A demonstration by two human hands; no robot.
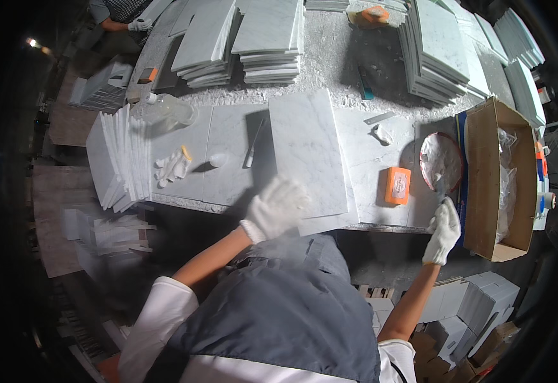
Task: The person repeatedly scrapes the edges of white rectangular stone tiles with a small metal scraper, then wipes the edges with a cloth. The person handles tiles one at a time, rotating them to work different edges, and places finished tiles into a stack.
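Note:
My left hand, in a white glove, is over the lower left edge of a pale grey-veined marble tile; motion smears its fingers. The tile lies at an angle on another tile, whose right and near edges show. My right hand, also gloved, is closed around a small spatula. The spatula's tip reaches the near side of a round red-rimmed dish of white paste. Left of the dish stands an orange box.
An open cardboard box with clear plastic stands at the right. Leaning tiles, a clear bottle and a spare glove are at the left. Tile stacks fill the far side. Another person's gloved hand shows at the far left.

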